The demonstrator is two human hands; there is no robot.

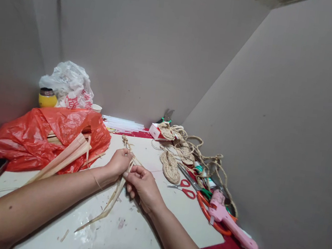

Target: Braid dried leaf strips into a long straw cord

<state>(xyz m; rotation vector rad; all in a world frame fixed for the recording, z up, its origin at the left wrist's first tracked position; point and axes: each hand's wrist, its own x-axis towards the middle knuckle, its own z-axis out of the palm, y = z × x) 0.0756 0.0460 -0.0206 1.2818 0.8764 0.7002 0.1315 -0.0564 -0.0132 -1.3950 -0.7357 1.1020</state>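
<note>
My left hand [119, 162] is closed in a pinch on a husk-like plant fibre cord near its knotted far end [125, 140]. Just below and to the right, my right hand [140, 185] pinches the same cord with thumb and forefinger. Loose pale fibre strips [110, 204] hang from between the hands toward me and end in a thin point on the white board [128, 237]. Thin strand ends stick out around the fingers. How the strands cross under the fingertips is hidden.
At left, a red plastic bag [31, 136] holds dried husk strips [65, 154]. To the right lie woven soles [170, 167], coiled cord [200, 153], small red scissors [186, 188], large orange-handled scissors [201, 203] and a pink glue gun [227, 219]. Glue sticks [123, 124] lie behind.
</note>
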